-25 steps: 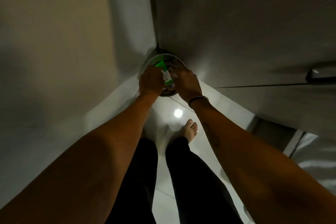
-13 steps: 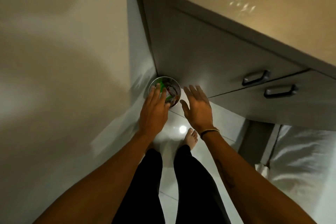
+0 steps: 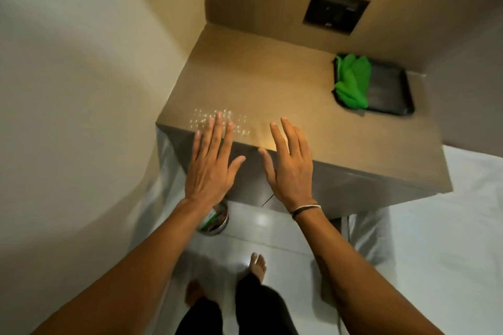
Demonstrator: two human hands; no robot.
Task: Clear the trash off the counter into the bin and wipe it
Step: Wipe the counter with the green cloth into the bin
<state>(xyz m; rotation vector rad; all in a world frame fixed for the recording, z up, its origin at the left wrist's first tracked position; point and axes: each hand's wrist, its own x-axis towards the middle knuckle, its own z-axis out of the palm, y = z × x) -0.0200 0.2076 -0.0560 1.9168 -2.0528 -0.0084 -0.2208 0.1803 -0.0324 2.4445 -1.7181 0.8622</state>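
The wooden counter (image 3: 272, 84) fills the upper middle, its top bare apart from a black tray (image 3: 392, 90) at the far right. A green cloth (image 3: 351, 81) lies bunched on the tray's left half. My left hand (image 3: 212, 163) and my right hand (image 3: 291, 166) hover side by side over the counter's front edge, both empty with fingers spread. The small round metal bin (image 3: 216, 221) stands on the floor below the counter's left corner, partly hidden by my left wrist, with green and white trash inside.
A dark socket panel (image 3: 336, 9) is set in the wall behind the counter. A cream wall (image 3: 81, 90) closes the left side. A white bed (image 3: 449, 226) lies to the right. My bare feet stand on the glossy white floor (image 3: 261, 236).
Both hands left the trash in the bin and rose from floor level to the counter's front edge. My view lifted from the bin to the counter top.
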